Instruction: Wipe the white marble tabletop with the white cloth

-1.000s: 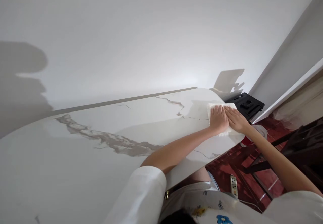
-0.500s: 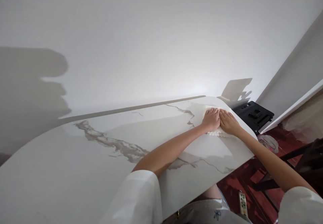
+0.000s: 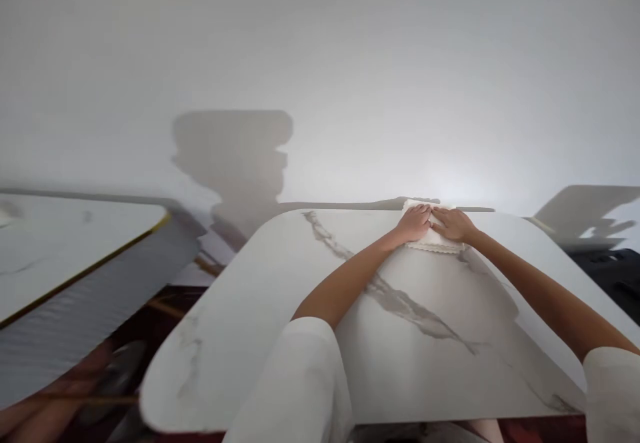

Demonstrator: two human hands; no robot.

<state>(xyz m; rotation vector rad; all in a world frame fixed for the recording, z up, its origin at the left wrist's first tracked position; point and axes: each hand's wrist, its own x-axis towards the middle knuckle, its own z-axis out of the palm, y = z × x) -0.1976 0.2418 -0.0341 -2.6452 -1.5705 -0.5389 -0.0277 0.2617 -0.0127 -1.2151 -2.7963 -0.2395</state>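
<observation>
We look down past two bare forearms at a folded white cloth, which lies flat near the far edge of a pale, marble-patterned tabletop, right of the middle of our view. The left hand rests palm down on the cloth's left part, its fingers close together and pointing inward. The right hand lies palm down on the right part, fingers stretched out toward the left hand's, so that the two sets of fingertips come very near each other; whether they touch, we cannot tell. The cloth sits beneath the fingers and shows around them, mostly on the near side, where we see its scalloped border and stacked layers; it looks soft. The tabletop is smooth and faintly glossy, with broadly rounded corners and a jagged grey-brown vein running diagonally across it. Short white sleeves, the left one and the right one, cover the upper arms. Behind is a plain, matte white wall bearing a shadow of a head in profile. To the left we see a second marble-patterned table with gold-coloured edging and a ribbed grey side; at the right edge, part of a black case.
</observation>
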